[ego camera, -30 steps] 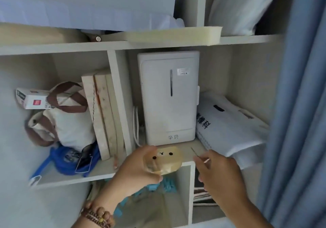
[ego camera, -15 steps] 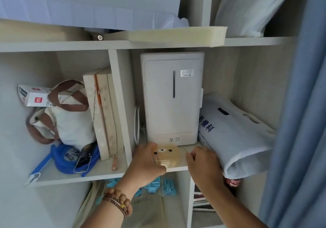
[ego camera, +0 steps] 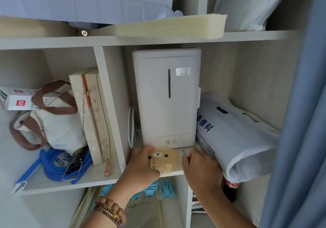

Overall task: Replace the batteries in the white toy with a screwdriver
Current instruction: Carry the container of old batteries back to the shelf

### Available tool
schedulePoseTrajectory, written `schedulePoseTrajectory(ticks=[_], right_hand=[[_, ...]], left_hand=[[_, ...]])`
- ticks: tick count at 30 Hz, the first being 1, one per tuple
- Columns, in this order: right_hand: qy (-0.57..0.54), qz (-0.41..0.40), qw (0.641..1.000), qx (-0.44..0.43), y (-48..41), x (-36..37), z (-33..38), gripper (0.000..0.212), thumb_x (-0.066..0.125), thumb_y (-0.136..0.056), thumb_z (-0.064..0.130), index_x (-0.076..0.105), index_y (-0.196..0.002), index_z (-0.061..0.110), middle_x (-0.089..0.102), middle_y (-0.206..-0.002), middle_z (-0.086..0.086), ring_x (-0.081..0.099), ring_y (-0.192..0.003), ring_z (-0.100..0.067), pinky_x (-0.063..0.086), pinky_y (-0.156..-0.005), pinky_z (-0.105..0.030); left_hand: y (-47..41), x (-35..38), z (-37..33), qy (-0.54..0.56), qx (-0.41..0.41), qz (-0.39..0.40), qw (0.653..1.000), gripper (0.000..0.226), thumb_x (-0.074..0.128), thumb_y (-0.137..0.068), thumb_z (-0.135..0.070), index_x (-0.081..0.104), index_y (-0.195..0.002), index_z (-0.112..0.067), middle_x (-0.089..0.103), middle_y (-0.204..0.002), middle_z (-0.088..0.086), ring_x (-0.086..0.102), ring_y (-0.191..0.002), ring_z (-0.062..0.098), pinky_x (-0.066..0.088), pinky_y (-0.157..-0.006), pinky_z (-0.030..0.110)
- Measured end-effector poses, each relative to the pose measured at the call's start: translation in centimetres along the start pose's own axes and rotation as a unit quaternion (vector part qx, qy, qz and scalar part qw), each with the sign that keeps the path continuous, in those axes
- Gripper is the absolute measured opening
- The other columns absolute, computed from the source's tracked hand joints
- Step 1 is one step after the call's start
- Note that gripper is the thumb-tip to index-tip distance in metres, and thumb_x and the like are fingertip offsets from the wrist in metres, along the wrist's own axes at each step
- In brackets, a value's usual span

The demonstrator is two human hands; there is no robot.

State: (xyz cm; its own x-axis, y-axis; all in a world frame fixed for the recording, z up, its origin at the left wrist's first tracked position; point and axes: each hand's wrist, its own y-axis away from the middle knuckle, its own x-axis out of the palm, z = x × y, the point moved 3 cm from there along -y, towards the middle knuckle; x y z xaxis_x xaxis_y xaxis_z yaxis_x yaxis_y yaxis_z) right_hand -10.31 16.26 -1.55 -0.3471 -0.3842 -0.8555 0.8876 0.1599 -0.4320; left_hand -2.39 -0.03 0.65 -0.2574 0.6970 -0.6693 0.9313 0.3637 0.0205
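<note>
My left hand [ego camera: 141, 167] grips the toy [ego camera: 163, 160] on the shelf [ego camera: 91, 174], just before the white box [ego camera: 167, 100]. My right hand [ego camera: 199, 166], beside the toy, pinches the screwdriver [ego camera: 184, 153], tip pointing up.

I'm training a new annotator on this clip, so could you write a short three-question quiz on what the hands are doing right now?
1. True or false: the left hand grips the bear-face toy.
2. Which thing stands directly behind the toy? A) the white appliance B) the tote bag C) the blue curtain
3. Fill in the blank: the right hand holds a thin ____ with its metal tip pointing toward the appliance.

Key: 1 true; 2 A; 3 screwdriver.
</note>
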Motion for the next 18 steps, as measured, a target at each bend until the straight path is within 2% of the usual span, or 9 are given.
schedulePoseTrajectory(ticks=[4, 6, 8, 11, 15, 18], right_hand=[[-0.008, -0.001, 1.000, -0.001, 0.0, -0.2, 0.0, 0.032, 0.045, -0.099, 0.046, 0.063, -0.095, 0.020, 0.069, -0.089, 0.003, 0.070, -0.079, -0.017, 0.049, -0.058, -0.027], [-0.006, -0.002, 1.000, -0.002, -0.1, -0.2, 0.0, 0.032, 0.045, -0.099, 0.046, 0.063, -0.095, 0.020, 0.069, -0.088, 0.004, 0.070, -0.077, -0.016, 0.046, -0.057, -0.027], [-0.003, 0.000, 1.000, -0.002, 0.0, -0.2, 0.0, 0.031, 0.046, -0.099, 0.046, 0.064, -0.094, 0.020, 0.069, -0.088, 0.004, 0.070, -0.077, -0.016, 0.042, -0.056, -0.026], [-0.004, 0.008, 1.000, -0.001, 0.0, -0.3, 0.0, 0.030, 0.048, -0.098, 0.045, 0.064, -0.093, 0.020, 0.070, -0.088, 0.002, 0.071, -0.078, -0.017, 0.041, -0.057, -0.026], [-0.030, 0.026, 0.999, -0.003, 0.0, -0.6, 0.0, 0.031, 0.048, -0.099, 0.046, 0.063, -0.100, 0.019, 0.069, -0.097, 0.001, 0.070, -0.088, -0.018, 0.043, -0.063, -0.027], [-0.085, 0.035, 0.996, 0.004, 0.4, -1.4, 0.1, 0.036, 0.052, -0.096, 0.049, 0.060, -0.112, 0.018, 0.068, -0.106, 0.000, 0.068, -0.098, -0.019, 0.051, -0.074, -0.030]], left_hand=[[0.0, 0.1, -0.1, 0.014, -0.005, 0.003, 1.000, 0.074, 0.068, -0.078, -0.003, 0.038, -0.139, -0.034, 0.031, -0.123, -0.010, 0.049, -0.093, 0.005, 0.043, -0.057, 0.010], [0.1, 0.0, -0.1, 0.022, -0.006, 0.001, 1.000, 0.075, 0.068, -0.079, -0.004, 0.038, -0.140, -0.033, 0.031, -0.123, -0.011, 0.049, -0.093, 0.004, 0.042, -0.057, 0.009], [0.2, 0.0, -0.1, 0.018, -0.001, -0.005, 1.000, 0.076, 0.067, -0.079, -0.004, 0.037, -0.143, -0.032, 0.030, -0.124, -0.012, 0.048, -0.102, 0.007, 0.043, -0.065, 0.011], [0.4, 0.0, -0.1, 0.017, -0.001, -0.007, 1.000, 0.081, 0.068, -0.079, -0.003, 0.034, -0.148, -0.030, 0.028, -0.126, -0.014, 0.044, -0.114, 0.011, 0.044, -0.086, 0.018], [0.6, -0.1, -0.4, 0.021, -0.005, -0.002, 1.000, 0.085, 0.068, -0.079, 0.000, 0.032, -0.151, -0.029, 0.028, -0.130, -0.014, 0.039, -0.116, 0.008, 0.040, -0.088, 0.018], [1.0, -0.2, -0.5, 0.017, -0.006, -0.001, 1.000, 0.096, 0.069, -0.077, 0.001, 0.024, -0.155, -0.030, 0.025, -0.150, -0.011, 0.038, -0.124, 0.009, 0.045, -0.095, 0.021]])
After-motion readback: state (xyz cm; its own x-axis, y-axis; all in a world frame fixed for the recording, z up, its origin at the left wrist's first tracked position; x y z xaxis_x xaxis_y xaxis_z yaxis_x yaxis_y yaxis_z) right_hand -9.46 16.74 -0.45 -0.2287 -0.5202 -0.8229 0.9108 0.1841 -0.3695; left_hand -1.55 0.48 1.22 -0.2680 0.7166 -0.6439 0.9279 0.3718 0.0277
